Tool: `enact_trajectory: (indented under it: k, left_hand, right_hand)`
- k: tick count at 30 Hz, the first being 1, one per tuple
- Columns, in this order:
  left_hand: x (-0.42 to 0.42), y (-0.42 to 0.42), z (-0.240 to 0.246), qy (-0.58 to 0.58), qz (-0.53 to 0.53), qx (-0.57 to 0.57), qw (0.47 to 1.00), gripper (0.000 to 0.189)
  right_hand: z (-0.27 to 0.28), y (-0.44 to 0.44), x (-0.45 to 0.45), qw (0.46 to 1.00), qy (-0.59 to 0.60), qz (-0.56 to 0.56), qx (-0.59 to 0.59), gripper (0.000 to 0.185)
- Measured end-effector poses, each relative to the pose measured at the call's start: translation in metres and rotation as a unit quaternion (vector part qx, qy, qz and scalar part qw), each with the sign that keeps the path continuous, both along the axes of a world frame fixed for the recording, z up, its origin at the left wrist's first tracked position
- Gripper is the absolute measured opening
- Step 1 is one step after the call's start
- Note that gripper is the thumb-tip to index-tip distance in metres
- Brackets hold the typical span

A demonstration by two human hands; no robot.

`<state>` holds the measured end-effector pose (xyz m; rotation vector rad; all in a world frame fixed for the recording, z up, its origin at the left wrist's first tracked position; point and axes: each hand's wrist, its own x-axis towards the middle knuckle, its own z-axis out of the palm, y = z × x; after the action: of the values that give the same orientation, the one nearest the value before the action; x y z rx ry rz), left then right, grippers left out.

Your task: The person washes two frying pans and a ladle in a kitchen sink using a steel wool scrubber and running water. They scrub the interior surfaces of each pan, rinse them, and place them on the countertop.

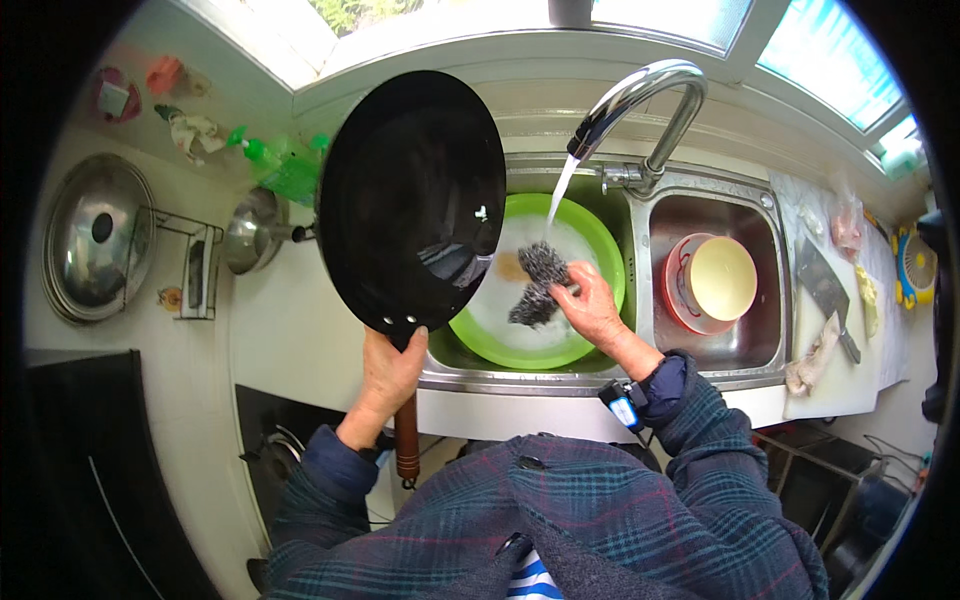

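My left hand (394,367) grips the wooden handle (406,435) of a black wok (412,195), close to where it meets the pan. The wok is tilted up, with its inside facing me, left of the running faucet (637,105). Between the fingers of my right hand (592,304) is a dark, metallic-looking mesh scouring pad (540,281). Water falls from the spout onto or just beside the pad. Below it, a green plastic basin (551,356) of cloudy, foamy water sits in the left sink bowl, partly hidden by the wok.
The right sink bowl (765,285) holds stacked bowls (722,279). Farther right, a cleaver (825,285) and a cloth (814,364) lie on a white cutting board (832,397). Green pump bottles (289,172) and a metal pot (251,232) stand behind the wok's left side.
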<state>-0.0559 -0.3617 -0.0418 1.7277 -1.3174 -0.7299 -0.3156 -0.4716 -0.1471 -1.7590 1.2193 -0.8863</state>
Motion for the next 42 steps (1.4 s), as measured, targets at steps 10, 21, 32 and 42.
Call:
enact_trajectory:
  k: [10,21,32,42]
  left_hand:
    - [-0.002,0.003,0.002,0.148,0.0,0.149,0.978,0.061]
    - [0.01,0.017,0.021,0.257,-0.036,0.191,0.947,0.015]
    - [0.001,0.014,0.022,0.287,-0.124,0.23,0.922,0.022]
    - [0.008,0.012,0.01,0.288,-0.079,0.224,0.928,0.023]
  right_hand:
    - [0.028,0.012,0.07,0.951,0.186,0.162,-0.187,0.015]
    - [0.044,-0.021,-0.014,0.989,0.04,0.086,-0.115,0.024]
    - [0.079,0.028,0.08,0.92,0.112,0.355,-0.127,0.031]
    - [0.064,0.037,0.07,0.9,0.289,0.3,-0.13,0.025]
